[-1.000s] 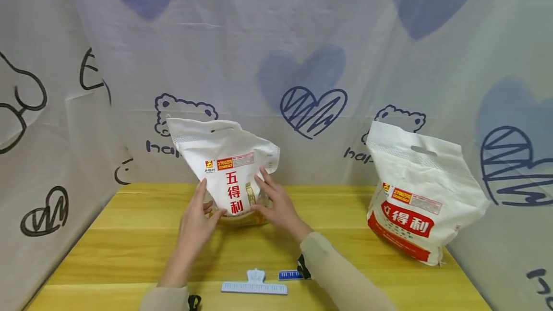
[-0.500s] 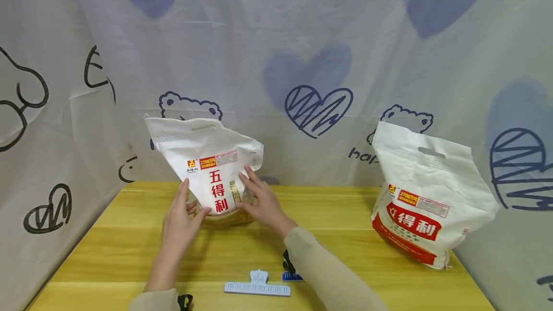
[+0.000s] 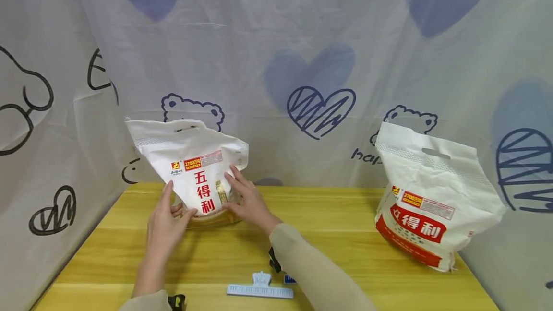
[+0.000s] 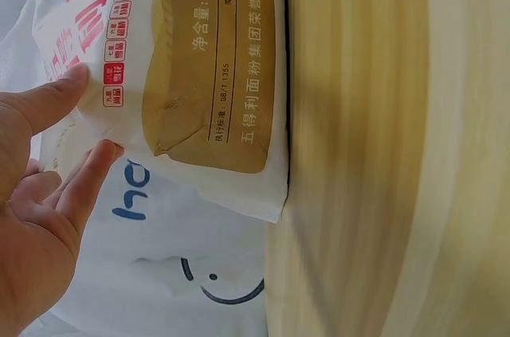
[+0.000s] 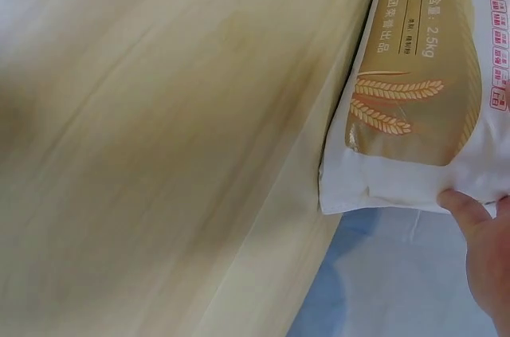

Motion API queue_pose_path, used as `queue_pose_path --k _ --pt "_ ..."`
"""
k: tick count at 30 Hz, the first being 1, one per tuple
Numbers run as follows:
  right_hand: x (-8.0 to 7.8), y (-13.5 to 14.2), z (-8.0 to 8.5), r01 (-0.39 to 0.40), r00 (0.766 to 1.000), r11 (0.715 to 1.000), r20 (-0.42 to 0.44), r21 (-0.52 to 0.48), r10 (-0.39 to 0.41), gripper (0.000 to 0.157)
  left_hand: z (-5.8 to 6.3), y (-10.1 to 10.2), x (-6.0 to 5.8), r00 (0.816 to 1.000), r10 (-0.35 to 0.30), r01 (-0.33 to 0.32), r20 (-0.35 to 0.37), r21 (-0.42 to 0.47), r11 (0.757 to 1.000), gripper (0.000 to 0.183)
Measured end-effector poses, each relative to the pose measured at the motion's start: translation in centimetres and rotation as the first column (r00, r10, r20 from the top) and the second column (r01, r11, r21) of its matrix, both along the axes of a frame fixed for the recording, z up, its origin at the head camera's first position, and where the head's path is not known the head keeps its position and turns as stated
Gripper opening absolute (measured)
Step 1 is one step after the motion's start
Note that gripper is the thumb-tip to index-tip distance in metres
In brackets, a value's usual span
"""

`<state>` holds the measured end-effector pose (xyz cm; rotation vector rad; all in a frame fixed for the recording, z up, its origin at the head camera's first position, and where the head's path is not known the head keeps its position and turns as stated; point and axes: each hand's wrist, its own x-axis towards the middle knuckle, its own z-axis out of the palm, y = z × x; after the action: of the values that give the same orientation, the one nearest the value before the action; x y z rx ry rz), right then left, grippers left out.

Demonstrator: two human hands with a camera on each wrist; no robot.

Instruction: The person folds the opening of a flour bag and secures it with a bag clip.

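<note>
A white flour bag [image 3: 190, 157] with red lettering and a gold lower band stands at the left rear of the table. Its unfilled top leans to the left. My left hand [image 3: 163, 229] holds its left side, thumb on the front and the other fingers bent at the side. At the opposite side my right hand [image 3: 248, 201] grips the bag, thumb low on the front, fingers spread up its edge. The left wrist view shows the gold band of the bag [image 4: 215, 74] close to the tabletop. Wheat ears are printed on the bag [image 5: 398, 106] in the right wrist view.
A second flour bag [image 3: 425, 200], with a red label, stands at the table's right. A light blue bag clip [image 3: 260, 291] lies near the front. Beside it a dark blue clip [image 3: 289, 279] is mostly hidden by my right sleeve. Printed cloth [image 3: 242, 28] hangs behind the wooden table [image 3: 328, 224].
Both hands have moved left with the flour bag between them, and it now stands nearer the left edge. The view has shifted slightly. The second bag and the clips stay in place.
</note>
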<state>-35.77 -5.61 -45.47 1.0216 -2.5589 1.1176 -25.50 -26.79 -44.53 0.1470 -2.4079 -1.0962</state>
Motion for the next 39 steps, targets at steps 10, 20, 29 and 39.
queue_pose_path --k 10,20,29,39 --pt "0.2 -1.0 0.4 -0.003 1.000 1.000 0.023 0.023 0.003 0.084 -0.1 -0.9 0.0 1.000 0.019 -0.019 -0.020 -0.014 1.000 0.098" --pt "0.2 -0.3 0.8 -0.035 0.999 0.999 0.025 -0.003 0.036 0.081 0.2 -1.1 0.2 1.000 -0.011 0.011 -0.007 -0.027 1.000 0.099" --pt "0.7 0.9 1.0 0.026 0.997 0.997 -0.071 -0.076 -0.031 0.065 0.0 -0.9 0.1 0.998 0.031 -0.032 -0.054 -0.023 0.999 0.091" --pt "0.9 1.6 1.4 -0.025 0.978 0.951 -0.204 -0.309 -0.041 0.057 0.0 -0.1 -0.5 0.890 0.131 -0.152 -0.437 -0.013 0.988 0.069"
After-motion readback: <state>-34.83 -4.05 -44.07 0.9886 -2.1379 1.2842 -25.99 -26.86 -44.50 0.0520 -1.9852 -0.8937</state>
